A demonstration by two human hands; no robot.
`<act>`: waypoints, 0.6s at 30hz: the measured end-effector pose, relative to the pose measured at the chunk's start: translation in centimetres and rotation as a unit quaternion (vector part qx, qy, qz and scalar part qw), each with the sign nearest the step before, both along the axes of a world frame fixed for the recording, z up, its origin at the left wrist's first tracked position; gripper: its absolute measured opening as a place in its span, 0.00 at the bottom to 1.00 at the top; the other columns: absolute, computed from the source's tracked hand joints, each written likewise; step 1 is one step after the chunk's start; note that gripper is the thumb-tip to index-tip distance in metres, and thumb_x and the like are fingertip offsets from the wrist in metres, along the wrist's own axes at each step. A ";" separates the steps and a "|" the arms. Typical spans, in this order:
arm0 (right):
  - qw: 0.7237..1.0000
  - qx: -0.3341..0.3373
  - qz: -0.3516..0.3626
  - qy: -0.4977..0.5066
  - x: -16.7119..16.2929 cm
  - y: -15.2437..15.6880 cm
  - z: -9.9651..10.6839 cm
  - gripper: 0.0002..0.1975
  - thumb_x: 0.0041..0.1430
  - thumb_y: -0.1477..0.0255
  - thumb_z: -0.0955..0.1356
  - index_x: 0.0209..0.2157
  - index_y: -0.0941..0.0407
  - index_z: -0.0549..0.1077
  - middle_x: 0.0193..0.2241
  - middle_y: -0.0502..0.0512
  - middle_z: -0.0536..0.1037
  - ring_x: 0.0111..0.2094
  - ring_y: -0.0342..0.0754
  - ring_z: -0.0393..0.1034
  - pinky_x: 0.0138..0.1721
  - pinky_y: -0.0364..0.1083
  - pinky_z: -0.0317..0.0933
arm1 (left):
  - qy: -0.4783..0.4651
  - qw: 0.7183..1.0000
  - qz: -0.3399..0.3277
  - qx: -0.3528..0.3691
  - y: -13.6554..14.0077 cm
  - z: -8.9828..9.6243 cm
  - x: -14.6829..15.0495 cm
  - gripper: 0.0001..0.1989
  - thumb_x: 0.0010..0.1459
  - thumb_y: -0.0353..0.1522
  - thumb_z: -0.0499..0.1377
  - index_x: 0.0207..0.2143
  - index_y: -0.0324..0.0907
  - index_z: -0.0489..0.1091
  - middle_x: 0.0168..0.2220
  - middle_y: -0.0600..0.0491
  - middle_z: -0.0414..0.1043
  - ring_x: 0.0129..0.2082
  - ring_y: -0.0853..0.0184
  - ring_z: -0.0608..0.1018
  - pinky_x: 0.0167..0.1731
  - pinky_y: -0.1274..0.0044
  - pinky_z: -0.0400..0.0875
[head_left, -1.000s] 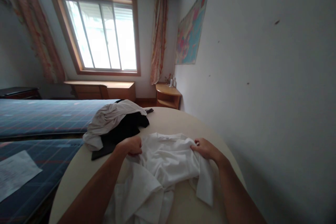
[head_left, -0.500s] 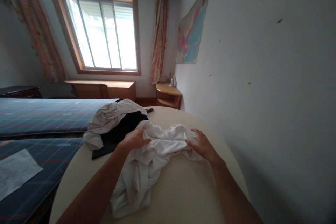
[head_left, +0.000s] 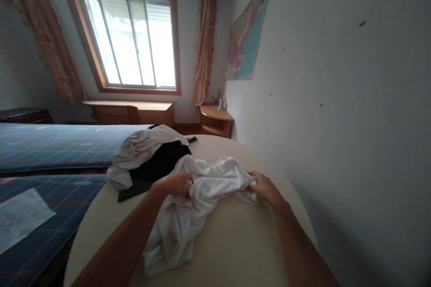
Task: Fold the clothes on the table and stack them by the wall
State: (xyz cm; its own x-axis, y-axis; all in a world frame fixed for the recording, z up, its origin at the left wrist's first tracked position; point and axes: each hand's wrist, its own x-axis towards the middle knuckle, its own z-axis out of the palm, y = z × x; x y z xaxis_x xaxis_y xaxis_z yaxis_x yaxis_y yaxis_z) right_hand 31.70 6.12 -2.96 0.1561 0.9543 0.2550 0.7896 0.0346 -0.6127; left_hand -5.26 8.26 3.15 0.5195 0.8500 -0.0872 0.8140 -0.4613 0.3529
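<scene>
A crumpled piece of white clothing point(head_left: 215, 179) lies across the round cream table point(head_left: 242, 242), one long part trailing toward the near edge. My left hand point(head_left: 177, 184) is closed on its left side, fingers curled into the fabric. At the right end, my right hand point(head_left: 264, 187) pinches the cloth between thumb and fingers. The garment's exact kind does not show in its folds. Just behind my left hand is a heap with a greyish-white cloth point(head_left: 138, 148) over a black cloth point(head_left: 163, 161).
Beneath the heap, a dark flat item point(head_left: 129, 193) sticks out at the table's left. Plaid blue mattresses point(head_left: 67, 145) stand left of the table, a paper sheet point(head_left: 23, 217) on the nearer one. A white wall point(head_left: 336, 143) rises close on the right.
Both hands were spread over the white clothing and have now closed on it. The right hand has come slightly lower, and the fabric is bunched a little differently between them.
</scene>
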 end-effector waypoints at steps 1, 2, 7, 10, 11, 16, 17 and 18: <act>1.000 0.012 -0.017 0.019 0.2 0.3 0.1 0.19 0.46 0.68 0.72 0.43 0.52 0.78 0.39 0.57 0.81 0.40 0.55 0.76 0.42 0.48 0.66 | 0.004 1.000 0.012 0.024 0.2 -0.1 -0.1 0.15 0.45 0.30 0.64 0.38 0.47 0.75 0.39 0.51 0.79 0.42 0.56 0.79 0.42 0.72 0.70; 0.998 0.027 -0.039 0.047 0.4 0.5 0.2 0.19 0.48 0.67 0.70 0.44 0.53 0.77 0.39 0.59 0.81 0.38 0.55 0.76 0.41 0.48 0.67 | 0.006 0.998 0.030 0.046 0.5 -0.1 -0.2 0.13 0.49 0.29 0.60 0.39 0.46 0.75 0.40 0.50 0.78 0.42 0.56 0.79 0.42 0.72 0.70; 0.957 0.169 -0.138 0.191 1.1 1.6 0.5 0.28 0.55 0.63 0.66 0.55 0.60 0.67 0.52 0.68 0.74 0.40 0.54 0.76 0.40 0.51 0.70 | -0.036 0.960 0.201 0.190 1.3 0.7 -1.0 0.16 0.60 0.27 0.48 0.48 0.41 0.70 0.44 0.42 0.75 0.44 0.54 0.77 0.44 0.68 0.68; 0.956 0.216 -0.121 0.158 0.3 1.6 0.7 0.29 0.55 0.64 0.65 0.57 0.60 0.64 0.59 0.70 0.66 0.50 0.56 0.71 0.49 0.53 0.67 | -0.067 0.945 0.182 0.263 0.4 0.5 -1.0 0.19 0.57 0.27 0.53 0.52 0.40 0.67 0.52 0.42 0.70 0.52 0.55 0.72 0.52 0.70 0.65; 0.963 0.215 -0.102 0.127 -0.2 1.5 0.8 0.27 0.54 0.65 0.65 0.55 0.60 0.66 0.60 0.69 0.64 0.53 0.56 0.69 0.52 0.53 0.65 | -0.073 0.948 0.152 0.271 -0.2 0.3 -0.9 0.20 0.57 0.28 0.55 0.53 0.40 0.67 0.55 0.42 0.68 0.54 0.55 0.70 0.54 0.70 0.63; 0.990 0.120 -0.042 -0.067 -2.7 0.4 1.6 0.11 0.51 0.67 0.68 0.36 0.57 0.75 0.47 0.65 0.74 0.53 0.58 0.66 0.56 0.54 0.59 | -0.058 0.976 0.075 0.198 -3.4 -1.8 -0.4 0.14 0.61 0.36 0.55 0.48 0.45 0.70 0.49 0.47 0.74 0.50 0.57 0.74 0.51 0.69 0.64; 0.991 0.088 -0.038 -0.089 -3.0 0.1 1.8 0.09 0.51 0.67 0.69 0.33 0.56 0.76 0.41 0.63 0.75 0.48 0.57 0.69 0.53 0.52 0.60 | -0.048 0.981 0.074 0.175 -3.7 -2.2 -0.6 0.15 0.60 0.37 0.55 0.48 0.45 0.71 0.48 0.47 0.75 0.49 0.57 0.75 0.50 0.69 0.65; 0.992 0.060 -0.035 -0.105 -3.2 -0.3 2.1 0.08 0.51 0.66 0.69 0.31 0.56 0.75 0.37 0.61 0.76 0.44 0.56 0.71 0.50 0.51 0.61 | -0.040 0.984 0.073 0.156 -3.9 -2.6 -0.9 0.16 0.60 0.38 0.56 0.49 0.46 0.71 0.47 0.48 0.75 0.48 0.57 0.75 0.49 0.69 0.65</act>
